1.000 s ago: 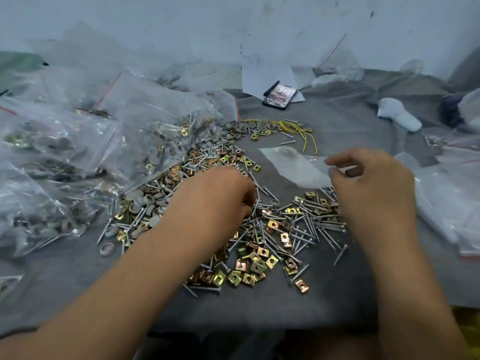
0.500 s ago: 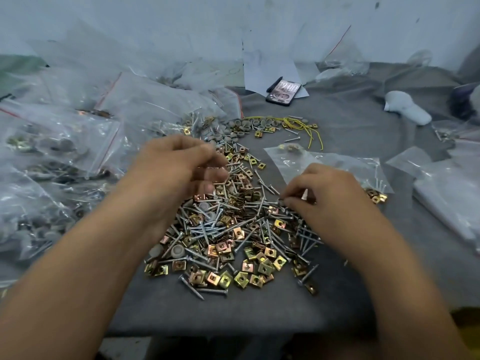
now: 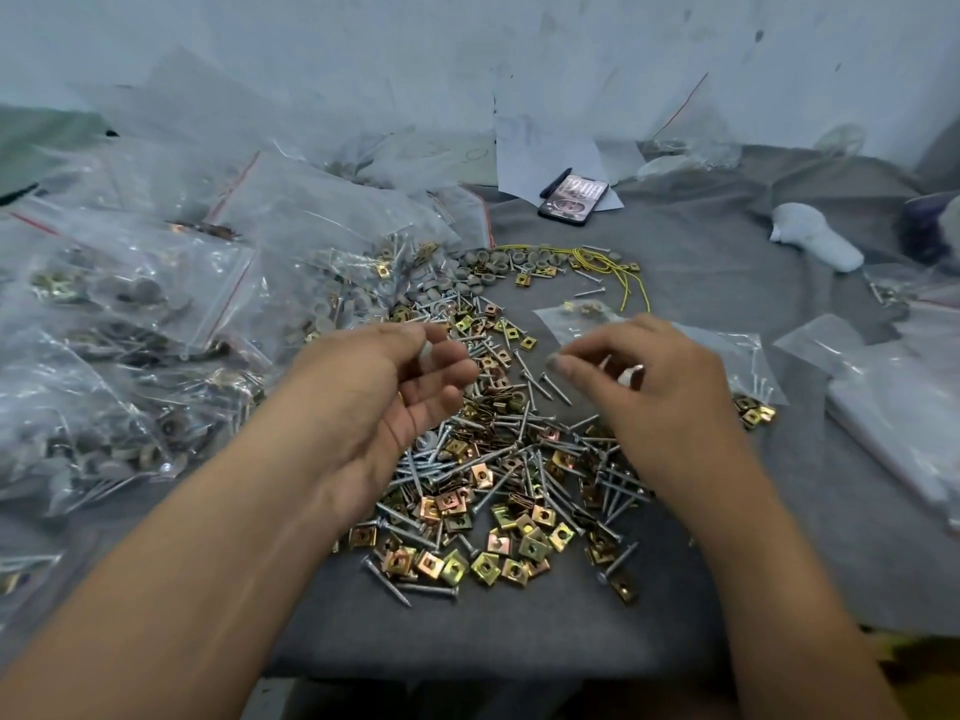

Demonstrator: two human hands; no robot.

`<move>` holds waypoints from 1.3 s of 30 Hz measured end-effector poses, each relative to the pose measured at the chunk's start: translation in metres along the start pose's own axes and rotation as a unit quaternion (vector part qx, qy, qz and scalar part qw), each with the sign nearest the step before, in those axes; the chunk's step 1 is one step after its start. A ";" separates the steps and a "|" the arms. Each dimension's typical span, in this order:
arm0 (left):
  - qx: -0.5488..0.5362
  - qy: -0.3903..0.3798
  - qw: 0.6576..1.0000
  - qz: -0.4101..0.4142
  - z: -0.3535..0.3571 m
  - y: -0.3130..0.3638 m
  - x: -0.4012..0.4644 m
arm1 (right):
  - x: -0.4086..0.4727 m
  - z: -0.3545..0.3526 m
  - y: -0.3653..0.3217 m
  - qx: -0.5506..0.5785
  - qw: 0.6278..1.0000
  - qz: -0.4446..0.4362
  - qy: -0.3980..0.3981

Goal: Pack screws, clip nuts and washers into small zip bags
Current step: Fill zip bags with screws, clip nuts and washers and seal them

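- Both hands hover over a grey cloth-covered table (image 3: 727,563), raised a little above a loose heap of hardware and well apart from each other.
- The left hand (image 3: 384,397) is turned palm-up with its fingers loosely curled; something small and pale sits between thumb and forefinger, too blurred for me to name.
- The right hand (image 3: 654,387) is palm-down, its fingers drawn toward the thumb — whether it grips anything I cannot tell.
- Under and between the hands lie the silver screws (image 3: 498,454), scattered at every angle, mixed with the brass-coloured square clip nuts (image 3: 488,563), thickest at the near edge of the heap.
- The grey round washers (image 3: 493,262) lie in a band at the far side of the heap.
- A small zip bag (image 3: 727,350) lies flat just beyond the right hand, with a few screws and clip nuts in its near right corner.
- To the left is a mound of filled bags (image 3: 130,314) with red zip lines.
- A yellow cord (image 3: 623,272) curls beside the washers — farther back, a phone (image 3: 574,200) rests on white paper.
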State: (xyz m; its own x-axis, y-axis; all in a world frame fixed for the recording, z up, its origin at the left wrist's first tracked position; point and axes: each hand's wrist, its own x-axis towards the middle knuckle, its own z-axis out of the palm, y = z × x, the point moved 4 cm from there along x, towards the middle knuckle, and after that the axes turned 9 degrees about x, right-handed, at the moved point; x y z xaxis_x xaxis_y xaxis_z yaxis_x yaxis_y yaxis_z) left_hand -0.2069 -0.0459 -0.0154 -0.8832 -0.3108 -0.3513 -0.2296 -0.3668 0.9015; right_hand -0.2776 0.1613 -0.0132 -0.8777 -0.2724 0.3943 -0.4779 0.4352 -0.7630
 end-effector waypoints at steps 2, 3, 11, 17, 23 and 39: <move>0.030 -0.007 0.999 -0.020 0.007 -0.006 -0.003 | 0.000 -0.002 -0.017 0.111 0.993 -0.038 0.029; 0.035 -0.019 0.999 -0.036 0.012 -0.010 -0.004 | 0.000 0.001 -0.026 0.139 0.988 -0.058 0.017; -0.098 -0.094 0.983 -0.121 0.022 -0.009 -0.007 | 0.009 0.024 -0.028 0.043 0.997 -0.045 -0.047; -0.186 -0.093 0.976 -0.061 0.018 0.002 -0.010 | 0.017 0.038 -0.006 -0.172 0.976 0.090 -0.100; -0.200 -0.098 0.974 -0.034 0.022 0.007 -0.015 | 0.016 0.037 -0.008 -0.211 0.965 0.073 -0.138; -0.263 -0.065 0.961 -0.048 0.017 0.001 -0.012 | 0.004 0.023 -0.043 0.193 0.981 -0.027 0.013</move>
State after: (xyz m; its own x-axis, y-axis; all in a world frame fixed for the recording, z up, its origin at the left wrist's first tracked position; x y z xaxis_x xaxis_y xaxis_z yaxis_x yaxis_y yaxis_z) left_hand -0.2034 -0.0274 -0.0063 -0.9198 -0.1532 -0.3613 -0.1047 -0.7914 0.6023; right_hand -0.2596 0.1221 0.0096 -0.8544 -0.2614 0.4491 -0.4790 0.0613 -0.8757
